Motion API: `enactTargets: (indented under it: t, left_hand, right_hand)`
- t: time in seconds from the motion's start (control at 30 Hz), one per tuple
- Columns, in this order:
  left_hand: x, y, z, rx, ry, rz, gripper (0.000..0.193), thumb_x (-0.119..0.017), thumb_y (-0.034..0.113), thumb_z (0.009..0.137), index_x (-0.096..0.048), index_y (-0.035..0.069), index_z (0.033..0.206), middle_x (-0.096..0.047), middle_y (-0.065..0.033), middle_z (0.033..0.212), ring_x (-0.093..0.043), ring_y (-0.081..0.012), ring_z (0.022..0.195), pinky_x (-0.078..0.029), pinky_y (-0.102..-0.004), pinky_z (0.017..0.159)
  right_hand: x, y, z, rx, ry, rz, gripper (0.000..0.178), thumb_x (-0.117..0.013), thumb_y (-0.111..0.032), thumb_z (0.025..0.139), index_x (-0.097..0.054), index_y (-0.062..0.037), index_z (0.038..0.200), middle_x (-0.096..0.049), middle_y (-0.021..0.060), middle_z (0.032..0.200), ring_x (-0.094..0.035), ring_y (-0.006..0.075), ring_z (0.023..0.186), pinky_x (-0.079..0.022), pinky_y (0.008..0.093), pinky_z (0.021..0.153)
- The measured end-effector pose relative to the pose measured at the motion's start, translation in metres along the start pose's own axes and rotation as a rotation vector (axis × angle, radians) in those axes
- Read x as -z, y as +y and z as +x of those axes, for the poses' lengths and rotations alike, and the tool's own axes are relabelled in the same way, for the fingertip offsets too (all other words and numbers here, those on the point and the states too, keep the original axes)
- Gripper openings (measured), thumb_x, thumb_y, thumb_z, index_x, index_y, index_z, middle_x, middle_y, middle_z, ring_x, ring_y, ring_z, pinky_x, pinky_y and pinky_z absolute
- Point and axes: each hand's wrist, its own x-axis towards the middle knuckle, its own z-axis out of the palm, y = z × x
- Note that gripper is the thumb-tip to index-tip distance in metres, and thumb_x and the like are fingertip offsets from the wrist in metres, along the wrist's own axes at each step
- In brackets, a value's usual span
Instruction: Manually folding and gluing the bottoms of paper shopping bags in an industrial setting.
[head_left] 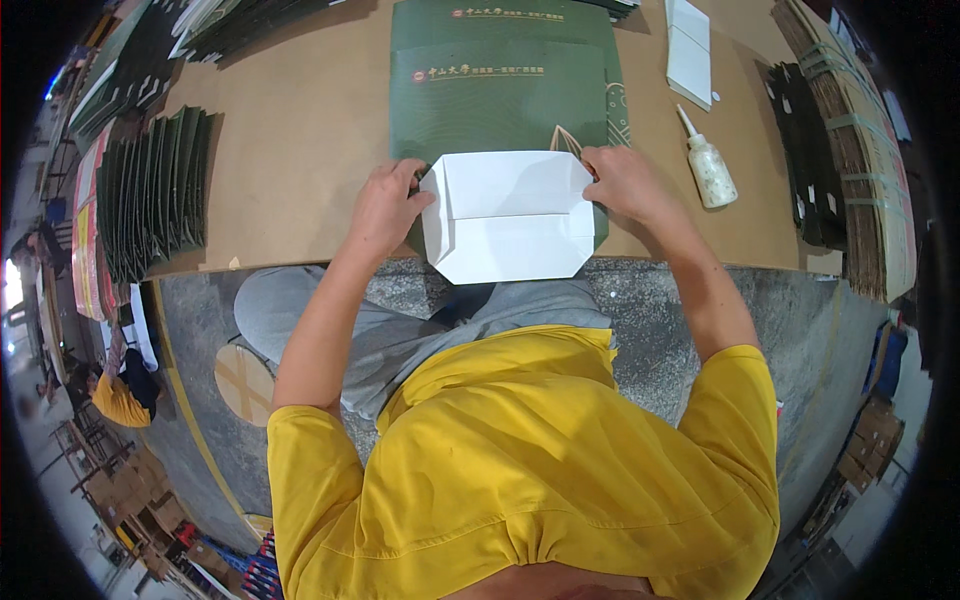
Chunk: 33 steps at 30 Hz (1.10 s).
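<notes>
A dark green paper bag point(490, 112) with gold printing lies flat on the table in front of me, apparently on top of another green one. At its near end the white folded bottom point(512, 245) faces up, an eight-sided shape with cut corners that juts slightly past the table edge. My left hand point(385, 208) grips its left side, thumb on the white surface and fingers curled behind. On the opposite side my right hand point(628, 186) holds the edge between thumb and fingers. The fingertips beneath the paper are partly hidden.
A squeeze bottle point(712, 172) with a thin nozzle lies right of the bag, below white card pieces point(688, 55). Folded green bags point(155, 195) stand at the left table edge. Dark bags point(808, 160) and strapped brown bundles point(865, 150) line the right.
</notes>
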Motion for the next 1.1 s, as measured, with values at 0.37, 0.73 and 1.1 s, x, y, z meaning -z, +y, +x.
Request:
enactTargets:
  t: [0.37,0.73,1.1]
  left_hand:
    - [0.001,-0.008,0.035,-0.082,-0.364,0.173,0.027,-0.071,0.011,0.069,-0.053,0.0,0.086,-0.062,-0.0162,0.083,-0.061,-0.0329,0.08,-0.048,-0.0408,0.073]
    - [0.012,-0.007,0.031,-0.068,-0.443,0.061,0.027,-0.07,0.012,0.071,-0.051,0.002,0.088,-0.06,-0.015,0.078,-0.06,-0.0343,0.077,-0.047,-0.0421,0.069]
    - [-0.011,0.018,-0.009,-0.543,-0.128,0.497,0.013,-0.056,0.012,0.075,-0.054,0.009,0.087,-0.051,-0.0077,0.083,-0.053,-0.0254,0.084,-0.046,-0.0392,0.068]
  right_hand:
    - [-0.006,0.003,0.004,0.194,0.062,-0.065,0.016,-0.062,-0.011,0.067,-0.06,-0.0004,0.079,-0.061,0.018,0.077,-0.06,0.037,0.077,-0.048,0.0452,0.07]
    - [0.005,0.0,-0.002,0.154,-0.019,-0.003,0.016,-0.057,-0.009,0.069,-0.057,0.0003,0.082,-0.059,0.0185,0.082,-0.059,0.0385,0.083,-0.047,0.0475,0.073]
    - [-0.033,-0.019,-0.026,0.368,0.169,-0.451,0.025,-0.058,-0.01,0.073,-0.059,-0.0079,0.099,-0.057,0.0057,0.097,-0.054,0.024,0.087,-0.045,0.038,0.072]
